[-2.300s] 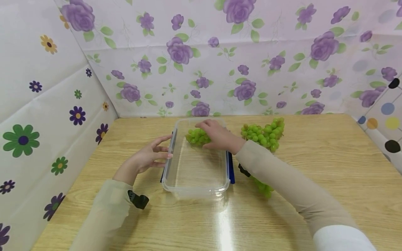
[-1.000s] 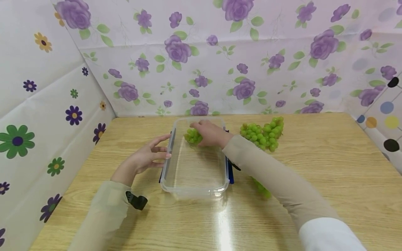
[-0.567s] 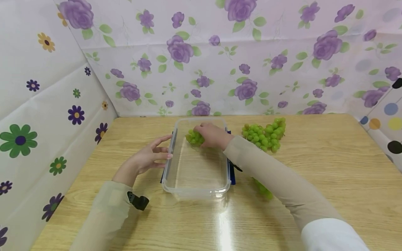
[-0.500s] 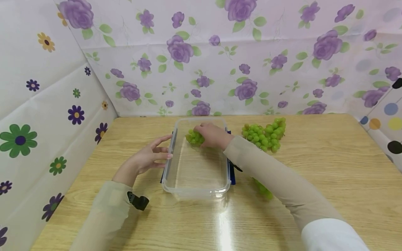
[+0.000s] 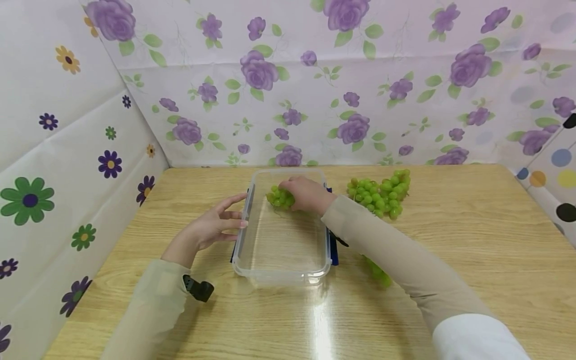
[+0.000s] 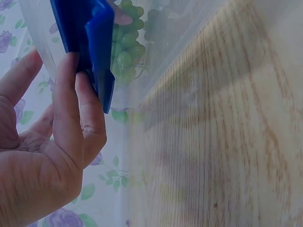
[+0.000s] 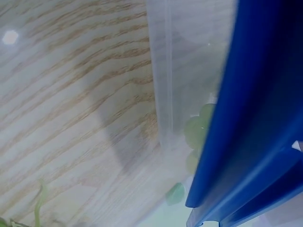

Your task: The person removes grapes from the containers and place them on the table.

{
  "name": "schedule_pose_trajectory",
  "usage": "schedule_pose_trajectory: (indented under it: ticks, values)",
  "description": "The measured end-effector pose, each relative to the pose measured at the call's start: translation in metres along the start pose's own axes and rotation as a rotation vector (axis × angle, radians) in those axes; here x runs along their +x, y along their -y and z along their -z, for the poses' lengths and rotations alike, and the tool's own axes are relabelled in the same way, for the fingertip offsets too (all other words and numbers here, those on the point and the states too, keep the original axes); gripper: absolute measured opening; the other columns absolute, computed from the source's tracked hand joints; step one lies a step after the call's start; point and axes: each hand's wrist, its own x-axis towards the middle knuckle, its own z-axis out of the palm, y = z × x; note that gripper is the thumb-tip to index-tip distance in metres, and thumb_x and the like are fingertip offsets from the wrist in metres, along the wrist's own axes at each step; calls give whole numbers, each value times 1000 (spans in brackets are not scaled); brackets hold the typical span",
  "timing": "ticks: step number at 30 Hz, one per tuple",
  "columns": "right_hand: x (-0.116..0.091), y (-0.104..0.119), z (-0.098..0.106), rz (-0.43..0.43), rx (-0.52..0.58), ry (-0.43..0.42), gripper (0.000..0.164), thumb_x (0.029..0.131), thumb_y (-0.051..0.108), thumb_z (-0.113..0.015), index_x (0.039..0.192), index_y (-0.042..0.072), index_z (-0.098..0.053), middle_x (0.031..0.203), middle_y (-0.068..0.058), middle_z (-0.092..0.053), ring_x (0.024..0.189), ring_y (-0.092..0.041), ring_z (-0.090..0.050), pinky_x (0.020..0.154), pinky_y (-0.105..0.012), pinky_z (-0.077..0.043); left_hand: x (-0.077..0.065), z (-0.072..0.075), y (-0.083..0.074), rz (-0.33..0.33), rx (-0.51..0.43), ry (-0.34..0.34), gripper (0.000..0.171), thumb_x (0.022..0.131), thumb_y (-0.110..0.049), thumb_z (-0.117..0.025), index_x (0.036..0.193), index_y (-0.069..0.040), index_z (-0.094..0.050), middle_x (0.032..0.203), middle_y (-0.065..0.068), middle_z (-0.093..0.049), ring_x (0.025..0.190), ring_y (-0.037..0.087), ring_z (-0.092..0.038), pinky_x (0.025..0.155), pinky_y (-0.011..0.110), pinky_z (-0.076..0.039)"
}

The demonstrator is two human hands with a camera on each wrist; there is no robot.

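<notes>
A clear plastic box [image 5: 288, 250] with blue side latches stands on the table in the head view. Inside it, towards the far end, lies a bunch of green grapes [image 5: 281, 198]. My right hand [image 5: 308, 194] reaches over the right rim and holds this bunch, its fingertips partly hidden. My left hand [image 5: 213, 225] rests against the left side of the box, fingers spread and slightly bent. In the left wrist view, its fingers [image 6: 68, 113] touch the blue latch [image 6: 97, 47]. The right wrist view has the other blue latch [image 7: 241, 118] close up, without the hand.
More green grapes [image 5: 380, 195] lie on the table right of the box. Another bunch [image 5: 378, 272] is partly covered by the right sleeve [image 5: 396, 255]. Flower-patterned sheets [image 5: 288, 100] stand behind and to the sides of the wooden table [image 5: 477, 240].
Over the last two seconds my right hand has drawn closer around the grapes, its arm shifting slightly left. The grapes shifted slightly inside the box. The left hand stays at the box's side.
</notes>
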Motion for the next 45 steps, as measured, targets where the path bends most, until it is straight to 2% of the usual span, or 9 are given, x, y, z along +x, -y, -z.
schedule_pose_trajectory:
  ticks: [10, 27, 45]
  values:
    - [-2, 0, -3, 7, -43, -13, 60, 79, -2, -73, 134, 11, -53, 121, -12, -58, 111, -27, -55, 92, -37, -49, -1, 1, 1, -6, 0, 3, 79, 91, -14, -64, 153, -31, -18, 126, 15, -37, 105, 19, -53, 85, 37, -51]
    - [-3, -1, -3, 80, -6, -94, 45, 80, 4, -75, 123, 4, -60, 117, -15, -60, 109, -29, -55, 98, -38, -45, 1, 2, 3, -15, 1, 12, 79, 92, -15, -64, 153, -31, -17, 123, 13, -42, 104, 17, -53, 83, 36, -51]
    - [-3, -3, -2, 100, 30, -98, 41, 78, 1, -75, 118, 7, -64, 120, -12, -59, 112, -31, -52, 100, -41, -41, 1, 1, 2, -12, 2, 14, 79, 92, -15, -64, 153, -31, -16, 123, 13, -40, 105, 18, -52, 83, 37, -51]
